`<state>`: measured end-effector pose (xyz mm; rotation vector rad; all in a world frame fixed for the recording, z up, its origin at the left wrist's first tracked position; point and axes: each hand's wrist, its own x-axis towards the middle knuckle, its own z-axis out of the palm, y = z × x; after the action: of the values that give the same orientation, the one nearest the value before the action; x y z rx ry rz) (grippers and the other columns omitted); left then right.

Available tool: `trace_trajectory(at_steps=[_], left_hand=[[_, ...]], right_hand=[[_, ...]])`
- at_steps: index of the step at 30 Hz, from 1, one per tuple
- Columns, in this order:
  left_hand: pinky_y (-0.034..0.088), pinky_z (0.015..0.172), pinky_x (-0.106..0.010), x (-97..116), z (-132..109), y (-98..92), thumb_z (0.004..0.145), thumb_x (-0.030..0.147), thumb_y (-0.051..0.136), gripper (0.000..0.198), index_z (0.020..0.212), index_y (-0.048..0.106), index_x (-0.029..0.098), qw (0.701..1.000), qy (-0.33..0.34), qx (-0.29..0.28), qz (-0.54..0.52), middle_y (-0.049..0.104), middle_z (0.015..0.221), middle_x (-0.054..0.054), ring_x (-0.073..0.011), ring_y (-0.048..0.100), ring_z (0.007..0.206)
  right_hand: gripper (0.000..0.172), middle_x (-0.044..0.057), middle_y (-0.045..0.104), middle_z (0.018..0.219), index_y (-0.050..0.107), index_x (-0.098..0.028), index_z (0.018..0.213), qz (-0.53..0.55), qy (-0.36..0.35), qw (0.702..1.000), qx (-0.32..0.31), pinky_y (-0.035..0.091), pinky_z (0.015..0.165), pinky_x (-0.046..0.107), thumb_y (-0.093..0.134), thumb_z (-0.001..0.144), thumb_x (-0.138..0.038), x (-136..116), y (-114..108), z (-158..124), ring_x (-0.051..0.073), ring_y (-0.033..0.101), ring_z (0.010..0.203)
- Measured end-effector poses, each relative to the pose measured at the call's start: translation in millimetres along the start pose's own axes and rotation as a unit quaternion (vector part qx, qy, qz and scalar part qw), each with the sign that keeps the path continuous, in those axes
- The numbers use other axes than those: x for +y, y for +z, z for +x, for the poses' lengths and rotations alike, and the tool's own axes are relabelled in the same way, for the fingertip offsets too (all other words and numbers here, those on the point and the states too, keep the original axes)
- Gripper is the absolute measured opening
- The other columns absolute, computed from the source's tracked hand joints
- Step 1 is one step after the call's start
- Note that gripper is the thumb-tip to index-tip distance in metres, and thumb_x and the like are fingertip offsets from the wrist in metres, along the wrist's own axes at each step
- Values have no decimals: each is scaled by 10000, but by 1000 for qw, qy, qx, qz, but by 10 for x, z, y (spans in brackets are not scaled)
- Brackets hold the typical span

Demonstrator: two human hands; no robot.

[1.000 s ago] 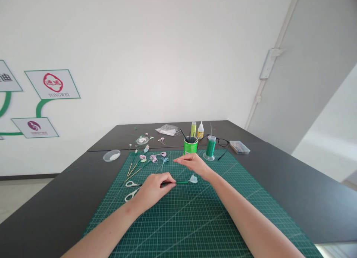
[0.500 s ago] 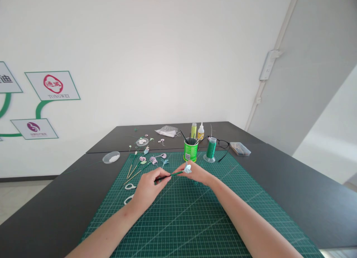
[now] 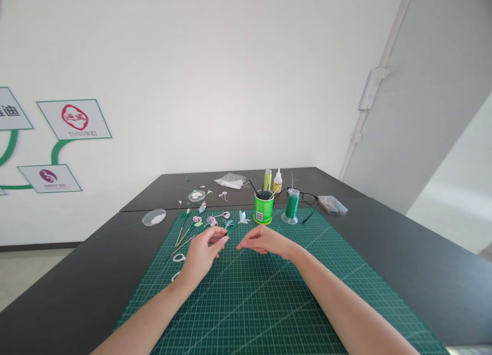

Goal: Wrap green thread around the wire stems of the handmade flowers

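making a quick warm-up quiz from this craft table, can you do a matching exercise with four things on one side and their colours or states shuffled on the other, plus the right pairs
Things:
1. tin can
2. scissors
3. eyeglasses
4. pale blue flower nearest the can

Colours or states:
a. white handles, partly hidden by an arm
b. stem pinched by the left hand
c. bright green, with slender tools standing inside
d. black frame

Right pairs: 1-c, 2-a, 3-d, 4-b

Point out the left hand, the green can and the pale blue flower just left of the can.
Left hand (image 3: pixel 202 248), head view: back of the hand.
Green can (image 3: pixel 263 210), head view: front wall.
Pale blue flower (image 3: pixel 243 218), head view: petals.
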<state>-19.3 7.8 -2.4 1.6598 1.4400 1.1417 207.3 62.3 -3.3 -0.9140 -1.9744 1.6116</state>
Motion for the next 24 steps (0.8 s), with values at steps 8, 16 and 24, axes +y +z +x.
trace_trajectory(at_steps=[8, 16, 24], left_hand=[[426, 458, -215, 1, 24, -11, 767, 419, 649, 338, 998, 587, 181, 992, -64, -45, -97, 771, 977, -116, -151, 632, 632], [391, 440, -209, 26, -11, 35, 797, 490, 662, 374, 997, 586, 184, 993, -45, -30, -106, 766, 945, -107, -138, 595, 601], [376, 431, -206, -19, 2, 36, 805, 545, 666, 429, 1017, 600, 178, 994, -30, -32, -99, 609, 614, 22, -124, 513, 509]], right_hand=[[303, 39, 629, 784, 621, -186, 730, -37, -20, 930, 365, 464, 737, 332, 642, 813, -477, 91, -46, 134, 175, 559, 746], [244, 79, 742, 1131, 744, -213, 990, 36, -88, 955, 282, 450, 1069, 419, 606, 814, -309, 6, 177, 84, 256, 652, 1150], [469, 25, 696, 861, 636, -198, 1190, 191, -19, 976, 105, 471, 598, 288, 680, 824, -488, -1, 559, 129, 133, 605, 618]])
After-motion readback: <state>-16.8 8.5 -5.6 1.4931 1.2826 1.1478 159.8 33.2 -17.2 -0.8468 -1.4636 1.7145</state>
